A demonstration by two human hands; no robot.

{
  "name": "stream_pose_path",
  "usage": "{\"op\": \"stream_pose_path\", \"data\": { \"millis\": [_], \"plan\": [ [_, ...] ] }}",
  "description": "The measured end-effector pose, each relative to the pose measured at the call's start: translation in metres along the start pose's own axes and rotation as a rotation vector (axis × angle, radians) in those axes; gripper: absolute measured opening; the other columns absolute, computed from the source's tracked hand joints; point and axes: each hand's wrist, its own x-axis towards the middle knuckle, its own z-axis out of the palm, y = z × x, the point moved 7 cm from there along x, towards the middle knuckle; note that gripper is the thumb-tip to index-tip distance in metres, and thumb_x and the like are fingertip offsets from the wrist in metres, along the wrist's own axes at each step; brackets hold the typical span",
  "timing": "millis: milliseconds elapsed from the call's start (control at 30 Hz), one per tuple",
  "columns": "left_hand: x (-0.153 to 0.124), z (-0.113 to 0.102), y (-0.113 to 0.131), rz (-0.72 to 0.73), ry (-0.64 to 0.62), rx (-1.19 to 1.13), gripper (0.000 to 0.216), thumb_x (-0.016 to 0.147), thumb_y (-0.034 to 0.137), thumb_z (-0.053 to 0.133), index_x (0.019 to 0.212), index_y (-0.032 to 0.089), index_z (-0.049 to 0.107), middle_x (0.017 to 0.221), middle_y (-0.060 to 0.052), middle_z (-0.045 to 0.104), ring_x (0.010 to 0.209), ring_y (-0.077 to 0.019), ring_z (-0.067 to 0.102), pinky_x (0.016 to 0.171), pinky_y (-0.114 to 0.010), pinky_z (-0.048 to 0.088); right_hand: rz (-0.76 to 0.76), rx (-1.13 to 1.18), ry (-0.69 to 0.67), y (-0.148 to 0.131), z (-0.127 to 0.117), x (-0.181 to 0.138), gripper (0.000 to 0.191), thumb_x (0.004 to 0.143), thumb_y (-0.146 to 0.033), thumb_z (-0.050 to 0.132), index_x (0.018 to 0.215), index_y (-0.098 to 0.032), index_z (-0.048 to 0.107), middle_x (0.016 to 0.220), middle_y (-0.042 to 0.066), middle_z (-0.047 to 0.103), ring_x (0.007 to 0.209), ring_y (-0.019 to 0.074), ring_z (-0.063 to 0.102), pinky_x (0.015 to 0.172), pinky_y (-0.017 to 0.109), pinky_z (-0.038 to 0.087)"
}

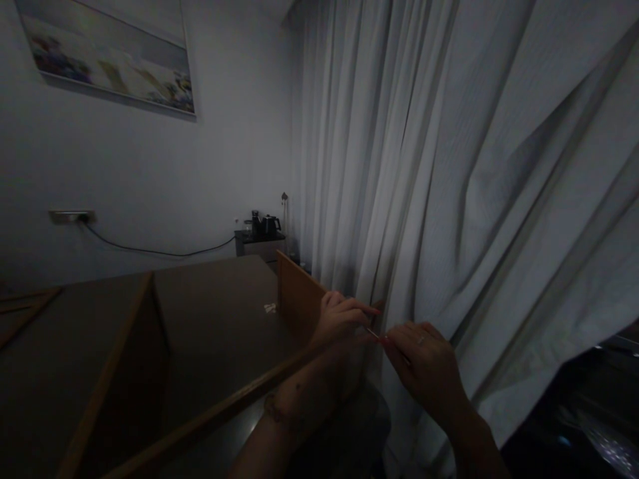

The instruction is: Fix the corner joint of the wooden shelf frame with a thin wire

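My right hand point(424, 359), with a ring on one finger, is closed round a tool whose thin metal shaft point(373, 333) points left; its handle is hidden in my fingers. The shaft reaches the fingers of my left hand point(344, 316), which are bent together at the right corner of a wooden assembly. What they pinch there is hidden. Part of that assembly is an upright wooden panel point(299, 286) just behind my left hand. A long wooden board point(224, 406) crosses my left forearm, and another upright divider point(124, 346) stands further left.
The wooden pieces stand on a dark table point(214, 299), with small pale pieces point(270, 308) lying near the panel. Grey curtains point(424, 166) hang close on the right. A black kettle point(270, 225) sits on a small stand point(259, 239) behind. A cable point(164, 253) runs along the wall.
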Motion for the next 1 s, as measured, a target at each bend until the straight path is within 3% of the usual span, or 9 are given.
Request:
{"op": "stream_pose_path", "data": {
  "millis": [167, 333, 533, 1000],
  "plan": [
    [-0.003, -0.008, 0.008, 0.039, 0.048, -0.057, 0.015, 0.081, 0.035, 0.077, 0.077, 0.024, 0.067, 0.107, 0.004, 0.076, 0.096, -0.0176, 0.059, 0.098, -0.038, 0.033, 0.183, 0.253, -0.014, 0.011, 0.009, -0.006, 0.043, 0.104, -0.034, 0.037, 0.065, -0.02, 0.049, 0.057, -0.002, 0.053, 0.054, 0.0124, 0.049, 0.059, 0.027, 0.032],
    [-0.001, -0.005, 0.006, 0.054, 0.031, -0.032, 0.014, 0.081, 0.033, 0.077, 0.077, 0.024, 0.066, 0.108, 0.004, 0.076, 0.093, -0.0173, 0.061, 0.1, -0.039, 0.031, 0.432, 0.574, -0.068, 0.02, 0.022, -0.014, 0.048, 0.102, -0.046, 0.039, 0.066, -0.019, 0.056, 0.059, -0.002, 0.057, 0.056, 0.0125, 0.055, 0.056, 0.024, 0.037],
    [-0.002, -0.006, 0.005, 0.026, 0.046, -0.043, 0.014, 0.08, 0.033, 0.075, 0.074, 0.024, 0.066, 0.101, 0.003, 0.077, 0.091, -0.0185, 0.06, 0.098, -0.039, 0.034, 0.61, 0.811, -0.127, 0.024, 0.038, -0.023, 0.051, 0.098, -0.055, 0.041, 0.065, -0.019, 0.056, 0.057, -0.003, 0.05, 0.054, 0.012, 0.048, 0.053, 0.024, 0.035],
    [0.002, 0.001, 0.001, -0.004, -0.018, 0.042, 0.013, 0.082, 0.033, 0.074, 0.075, 0.025, 0.066, 0.109, 0.004, 0.077, 0.097, -0.0178, 0.061, 0.101, -0.039, 0.031, 0.77, 0.908, -0.076, 0.021, 0.04, -0.028, 0.06, 0.093, -0.065, 0.042, 0.057, -0.019, 0.052, 0.053, -0.002, 0.047, 0.051, 0.0118, 0.044, 0.051, 0.025, 0.033]
  ]
}}
